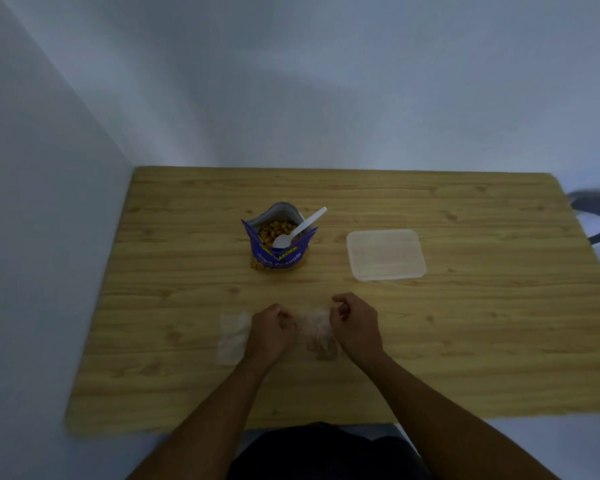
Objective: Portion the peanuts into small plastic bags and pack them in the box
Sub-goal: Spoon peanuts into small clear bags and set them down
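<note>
A small clear plastic bag (317,336) with peanuts in its near end lies on the wooden table (465,323) between my hands. My left hand (269,330) pinches the bag's left top corner and my right hand (355,327) pinches its right top corner, fingers curled. Farther back stands an open blue peanut pouch (278,252) with a white plastic spoon (298,229) resting in the nuts. A clear plastic box (386,254) sits to the right of the pouch.
Flat spare plastic bags (232,337) lie just left of my left hand. White walls border the table at the left and back. A dark object (596,216) shows past the table's right edge.
</note>
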